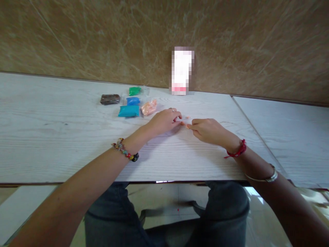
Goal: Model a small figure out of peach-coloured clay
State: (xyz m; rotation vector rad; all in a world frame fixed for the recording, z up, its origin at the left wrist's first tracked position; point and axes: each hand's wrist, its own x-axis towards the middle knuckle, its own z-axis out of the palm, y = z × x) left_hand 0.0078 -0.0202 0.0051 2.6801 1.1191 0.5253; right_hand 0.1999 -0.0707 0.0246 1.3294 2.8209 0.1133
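My left hand (167,120), wearing a ring, rests low over the white table. Its fingers are bent, with a gap between forefinger and thumb. Facing it, my right hand (209,131) is closed, thumb and forefinger pressed together; something tiny may be in that pinch, too small to make out. The fingertips of both hands almost meet. Just beyond them lies a small peach-coloured piece (188,117), apparently modelling clay. Left of my left hand sits a clear packet of peach clay (149,107).
More packets lie left: teal (129,110), blue (133,101), green (135,91) and dark brown (110,99). A blurred upright phone-like object (182,72) leans against the brown marbled wall (102,41). A seam crosses the white table (64,137) at right; its front edge is above my knees.
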